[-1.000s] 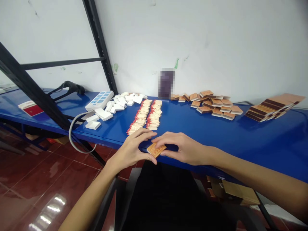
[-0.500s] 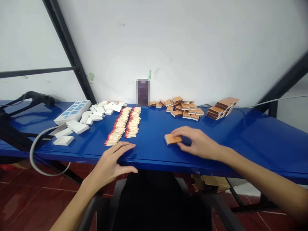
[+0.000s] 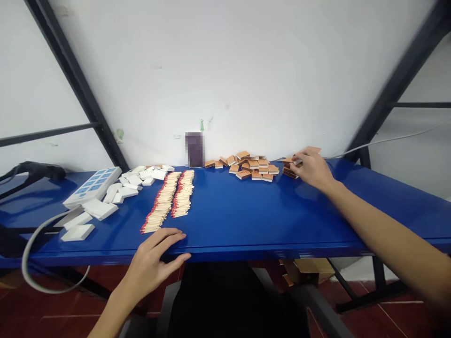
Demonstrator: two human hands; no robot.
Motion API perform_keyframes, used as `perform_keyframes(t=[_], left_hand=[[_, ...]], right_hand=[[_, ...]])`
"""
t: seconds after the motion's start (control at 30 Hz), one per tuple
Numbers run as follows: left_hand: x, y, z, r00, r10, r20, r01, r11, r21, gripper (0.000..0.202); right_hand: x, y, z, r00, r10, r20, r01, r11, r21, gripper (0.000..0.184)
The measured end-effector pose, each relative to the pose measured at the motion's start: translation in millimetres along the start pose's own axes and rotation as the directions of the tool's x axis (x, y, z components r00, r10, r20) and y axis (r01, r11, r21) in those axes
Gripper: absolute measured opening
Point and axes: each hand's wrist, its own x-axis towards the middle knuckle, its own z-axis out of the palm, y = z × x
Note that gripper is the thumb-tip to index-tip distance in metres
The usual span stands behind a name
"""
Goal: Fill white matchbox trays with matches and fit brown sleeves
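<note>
My right hand is at the back right, its fingers closed on a matchbox that touches the stack of orange-brown matchboxes. The hand covers much of this stack. My left hand rests at the table's front edge, fingers apart, holding nothing. Just beyond it lie two rows of red-tipped matches, a longer left row and a right row. A loose pile of orange matchbox sleeves lies near the wall, left of the stack.
White inner boxes are scattered at the left beside a white-and-blue box. A grey cable loops over the front edge. A dark blurred panel leans on the wall. Black frame posts flank the blue table.
My right hand has carried the matchbox from the table's middle to the stack at the back right. My left hand stays open near the front edge. The camera view has shifted.
</note>
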Motion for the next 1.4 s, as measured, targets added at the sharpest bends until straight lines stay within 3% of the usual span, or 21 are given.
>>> perform_keyframes(t=[0.4, 0.6, 0.7, 0.83, 0.93, 1.03, 1.07, 1.13, 1.2, 1.3, 1.4], left_hand=[[1, 3, -0.1, 1.0, 0.005, 0.01, -0.005, 1.0, 0.021, 0.018], [1, 6, -0.5, 1.0, -0.006, 0.02, 0.006, 1.0, 0.006, 0.018], [1, 9, -3.1, 0.998, -0.037, 0.044, 0.038, 0.999, -0.02, 0.022], [-2, 10, -4.4, 0.994, -0.092, 0.061, 0.097, 0.991, -0.092, 0.037], [-7, 8, -4.7, 0.99, -0.14, -0.003, 0.134, 0.957, -0.256, 0.041], [-10, -3, -14.7, 0.963, -0.234, -0.135, 0.172, 0.917, -0.361, 0.042], [-9, -10, -21.8, 0.949, -0.262, -0.177, 0.197, 0.928, -0.316, 0.038], [-3, -31, -40.8, 0.92, -0.291, -0.262, 0.288, 0.956, -0.049, 0.027], [6, -58, -62.0, 0.926, -0.275, -0.257, 0.342, 0.9, 0.27, 0.028], [16, -97, -84.9, 0.915, -0.393, -0.087, 0.354, 0.684, 0.638, 0.043], [14, -118, -90.2, 0.856, -0.51, 0.082, 0.282, 0.594, 0.754, 0.052]], right_hand=[[-3, 14, 8, 0.999, 0.004, 0.034, -0.003, 0.999, -0.045, 0.019], [-5, 16, 19, 0.998, -0.06, 0.011, 0.061, 0.995, -0.084, 0.03], [-5, 16, 25, 0.998, -0.037, 0.052, 0.045, 0.986, -0.162, 0.042], [-3, 12, 29, 0.994, 0.03, 0.102, -0.007, 0.975, -0.223, 0.044], [-2, 9, 27, 0.992, 0.067, 0.107, -0.037, 0.967, -0.254, 0.043], [-2, 7, 25, 0.993, 0.083, 0.081, -0.058, 0.959, -0.277, 0.046], [-2, 5, 23, 0.995, 0.077, 0.071, -0.054, 0.959, -0.28, 0.046], [-1, -2, 19, 0.999, 0.013, 0.037, -0.003, 0.964, -0.264, 0.042], [-1, -16, 13, 0.992, -0.121, -0.024, 0.114, 0.972, -0.207, 0.037], [-2, -48, 5, 0.966, -0.255, -0.038, 0.253, 0.967, -0.041, 0.036], [-1, -82, 4, 0.93, -0.368, 0.02, 0.367, 0.929, 0.043, 0.034]])
